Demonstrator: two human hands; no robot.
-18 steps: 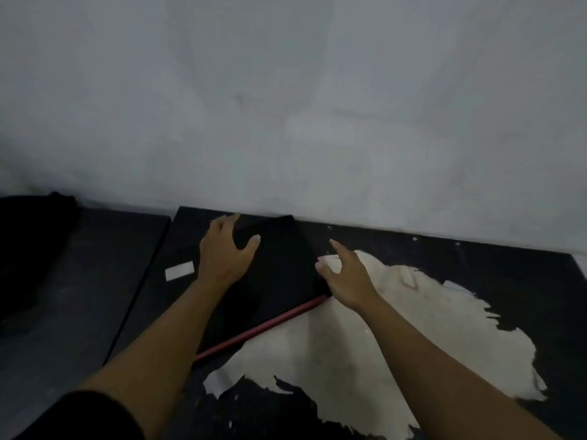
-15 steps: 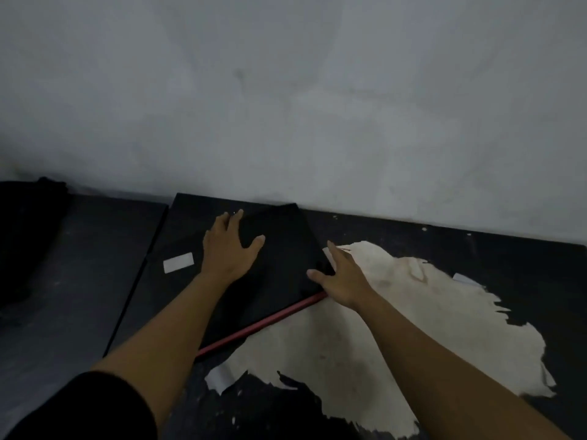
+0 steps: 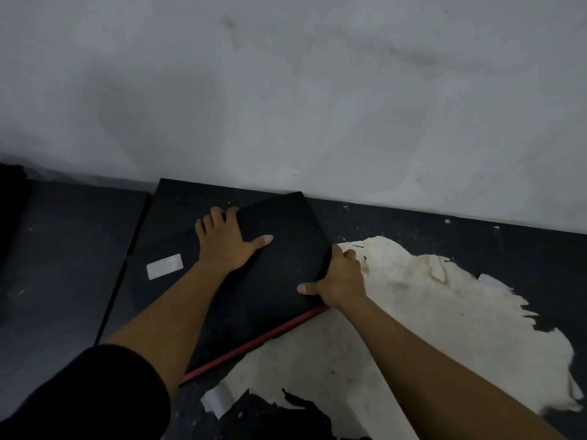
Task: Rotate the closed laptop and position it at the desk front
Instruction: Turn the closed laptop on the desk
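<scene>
closed black laptop [image 3: 273, 265], red-edged, is laid askew on the dark desk [image 3: 413, 230] near the wall. left hand [image 3: 227, 246] is pressed flat on the lid, fingers spread. right hand [image 3: 341, 281] is clamped around its right edge, thumb on top.

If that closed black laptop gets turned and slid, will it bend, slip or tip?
The laptop looks like a flat, rigid slab, so it probably turns as one piece. Lying flat, it seems unlikely to tip. The left hand presses on top and the right hand grips an edge, suggesting some weight.
</scene>
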